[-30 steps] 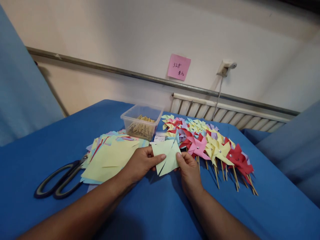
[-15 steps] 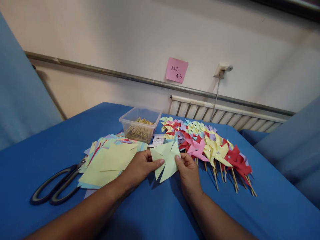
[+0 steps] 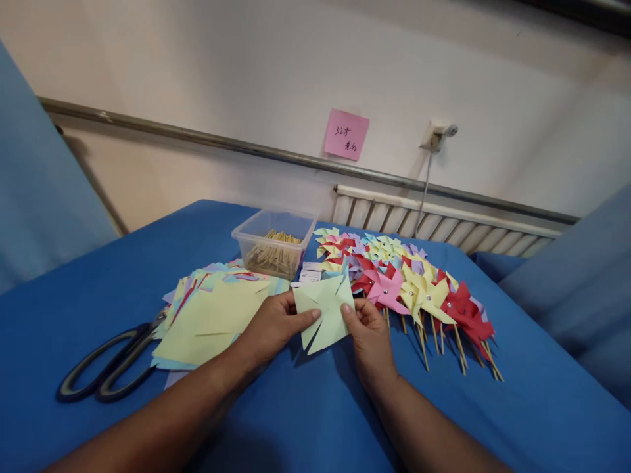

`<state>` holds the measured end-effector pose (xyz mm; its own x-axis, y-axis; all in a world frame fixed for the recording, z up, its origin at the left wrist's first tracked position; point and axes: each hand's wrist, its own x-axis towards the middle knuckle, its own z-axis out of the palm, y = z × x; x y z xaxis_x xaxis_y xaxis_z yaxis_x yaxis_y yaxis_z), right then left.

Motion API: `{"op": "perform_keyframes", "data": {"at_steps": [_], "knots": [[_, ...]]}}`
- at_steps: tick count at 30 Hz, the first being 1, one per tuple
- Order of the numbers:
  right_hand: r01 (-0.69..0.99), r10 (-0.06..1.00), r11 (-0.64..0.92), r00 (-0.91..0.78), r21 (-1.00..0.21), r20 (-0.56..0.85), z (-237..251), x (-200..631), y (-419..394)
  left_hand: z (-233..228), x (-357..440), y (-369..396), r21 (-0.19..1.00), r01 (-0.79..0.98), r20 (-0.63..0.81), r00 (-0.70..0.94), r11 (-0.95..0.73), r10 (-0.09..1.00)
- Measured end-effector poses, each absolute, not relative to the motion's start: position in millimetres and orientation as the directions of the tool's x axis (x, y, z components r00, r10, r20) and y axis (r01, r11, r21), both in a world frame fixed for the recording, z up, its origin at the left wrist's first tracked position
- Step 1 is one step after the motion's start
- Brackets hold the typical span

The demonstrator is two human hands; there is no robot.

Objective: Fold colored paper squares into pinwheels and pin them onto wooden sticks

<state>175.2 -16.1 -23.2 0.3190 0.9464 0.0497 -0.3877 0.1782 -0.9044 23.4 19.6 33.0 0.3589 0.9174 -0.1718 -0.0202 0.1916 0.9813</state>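
Observation:
A pale green paper square (image 3: 326,310), slit inward from its corners, is held up between my two hands. My left hand (image 3: 277,323) pinches its left edge, with the thumb lying across the front. On the opposite edge, my right hand (image 3: 367,332) grips the paper between thumb and fingers. Left of my left hand lies a stack of coloured cut paper sheets (image 3: 217,315), yellow on top. Finished paper pinwheels on sticks (image 3: 428,295) lie in rows to the right of my right hand. Small white boxes (image 3: 310,270) show partly behind the held paper.
A clear plastic box (image 3: 276,246) of thin wooden sticks stands behind the stack. Large dark-handled scissors (image 3: 106,364) lie at the left, their blades hidden under paper. A blue cloth (image 3: 296,420) covers the table. Behind are a radiator (image 3: 434,220) and a wall with a pink note (image 3: 346,135).
Both hands still hold the green paper; its lower flaps, bent apart before, now lie flatter and closer together, narrowing the bottom slit. The whole view has shifted slightly.

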Motion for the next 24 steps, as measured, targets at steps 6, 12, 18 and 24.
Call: {"op": "perform_keyframes", "data": {"at_steps": [6, 12, 18, 24], "knots": [[-0.405, 0.951, 0.184, 0.303, -0.896, 0.059, -24.0, 175.3, -16.3, 32.4, 23.2, 18.5, 0.974, -0.05, -0.185, 0.392, 0.221, 0.901], [-0.413, 0.954, 0.189, 0.293, -0.891, 0.067, -24.1, 175.6, -16.7, 32.0, 22.1, 17.7, 0.977, -0.039, -0.177, 0.399, 0.21, 0.9], [-0.397, 0.954, 0.189, 0.292, -0.898, 0.072, -27.2, 176.2, -17.0, 30.2, 20.7, 19.1, 0.975, -0.044, -0.183, 0.393, 0.217, 0.901], [-0.354, 0.956, 0.191, 0.278, -0.915, 0.092, -31.1, 178.1, -13.4, 37.0, 19.1, 20.5, 0.957, -0.106, -0.211, 0.38, 0.269, 0.901]]}}
